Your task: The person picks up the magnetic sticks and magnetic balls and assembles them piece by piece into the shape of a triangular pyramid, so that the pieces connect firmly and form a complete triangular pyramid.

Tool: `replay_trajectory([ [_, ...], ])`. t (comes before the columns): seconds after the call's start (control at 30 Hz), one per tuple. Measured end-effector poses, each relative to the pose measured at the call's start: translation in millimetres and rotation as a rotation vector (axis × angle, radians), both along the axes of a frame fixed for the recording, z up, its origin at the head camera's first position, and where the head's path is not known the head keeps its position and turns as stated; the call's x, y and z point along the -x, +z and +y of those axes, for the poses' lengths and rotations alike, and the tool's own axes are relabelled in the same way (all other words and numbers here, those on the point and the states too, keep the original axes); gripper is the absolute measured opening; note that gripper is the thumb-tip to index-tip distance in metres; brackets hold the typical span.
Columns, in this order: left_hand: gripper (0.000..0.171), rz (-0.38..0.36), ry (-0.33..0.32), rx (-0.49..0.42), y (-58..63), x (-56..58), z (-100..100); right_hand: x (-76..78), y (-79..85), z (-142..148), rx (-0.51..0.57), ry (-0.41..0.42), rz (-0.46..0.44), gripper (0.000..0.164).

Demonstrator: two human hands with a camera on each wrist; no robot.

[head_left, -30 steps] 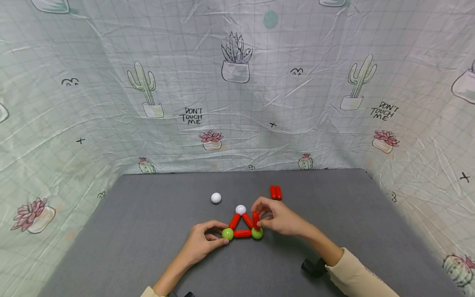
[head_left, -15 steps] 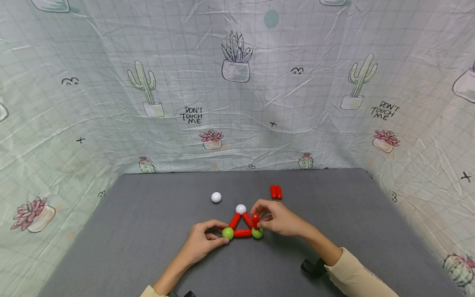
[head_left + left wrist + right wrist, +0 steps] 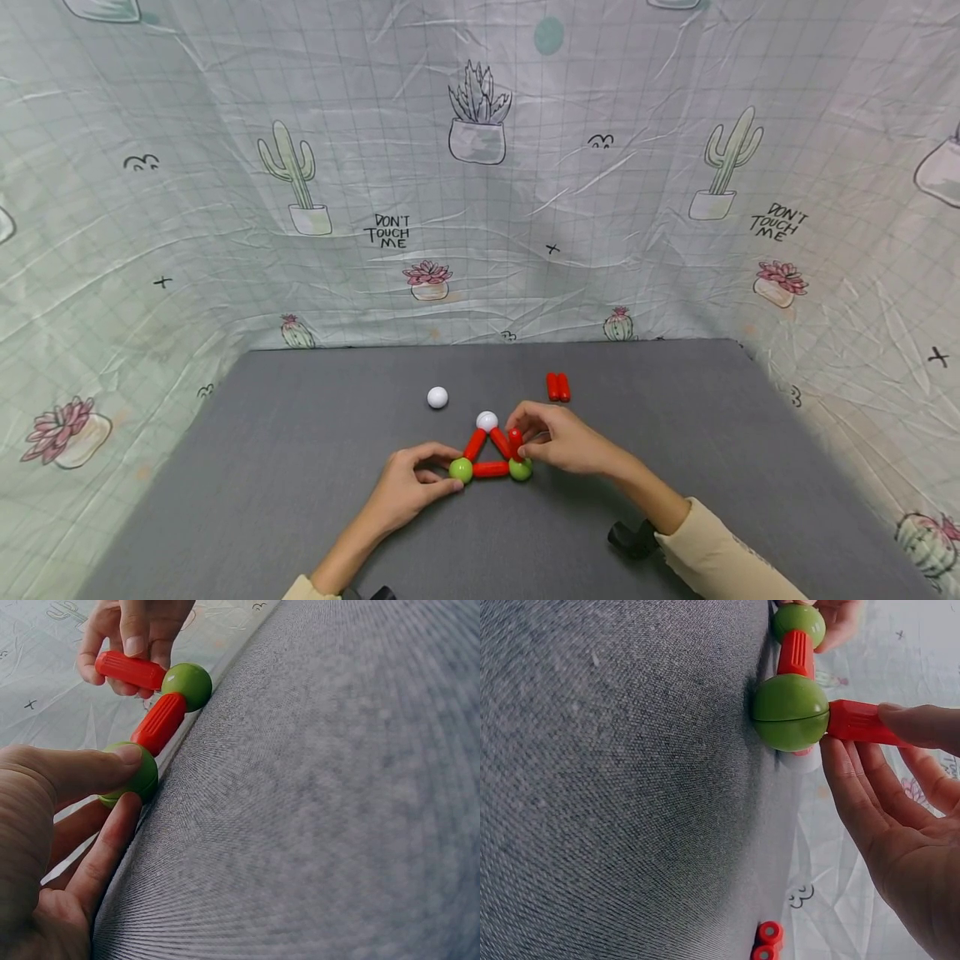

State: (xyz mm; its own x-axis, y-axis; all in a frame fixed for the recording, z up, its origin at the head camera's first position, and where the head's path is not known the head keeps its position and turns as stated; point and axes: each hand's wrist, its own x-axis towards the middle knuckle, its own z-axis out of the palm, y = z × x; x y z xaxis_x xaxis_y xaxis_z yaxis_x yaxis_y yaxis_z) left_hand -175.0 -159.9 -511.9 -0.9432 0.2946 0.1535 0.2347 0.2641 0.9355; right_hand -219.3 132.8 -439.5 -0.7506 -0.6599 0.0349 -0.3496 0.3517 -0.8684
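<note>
On the grey table lies a triangle of red rods joined by balls: a white ball (image 3: 487, 422) at the far corner, a left green ball (image 3: 461, 471) and a right green ball (image 3: 521, 469) at the near corners. My left hand (image 3: 411, 485) holds the left green ball between thumb and fingers. My right hand (image 3: 561, 439) pinches a ridged red rod (image 3: 859, 721) that stands up from the top of the right green ball, its lower end against the ball. A red bottom rod (image 3: 160, 724) links the two green balls.
A loose white ball (image 3: 437, 397) sits behind the triangle, to the left. Two red rods (image 3: 558, 387) lie side by side farther back on the right. A patterned cloth (image 3: 525, 208) hangs behind the table's far edge and along its sides.
The upright red rod in my right hand has tilted slightly on the right green ball. My left hand keeps its hold, and the triangle stays in place.
</note>
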Motion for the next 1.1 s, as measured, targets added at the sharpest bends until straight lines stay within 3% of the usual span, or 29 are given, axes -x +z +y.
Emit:
replay_trajectory([
  [0.37,0.036,0.014,0.011,0.008,-1.4,0.9,0,3.8,0.5,6,0.008,0.025,-0.024,0.033],
  [0.53,0.037,0.005,0.012,0.008,-0.8,0.6,1,12.7,6.5,18,0.007,0.01,-0.011,0.035],
  [0.8,0.037,0.013,0.005,0.002,0.4,0.2,2,44.2,8.0,43,-0.027,-0.163,0.079,0.028],
  [1.1,0.037,0.027,0.0,-0.004,0.6,-0.8,1,79.3,-3.2,58,-0.077,-0.38,0.039,0.04],
])
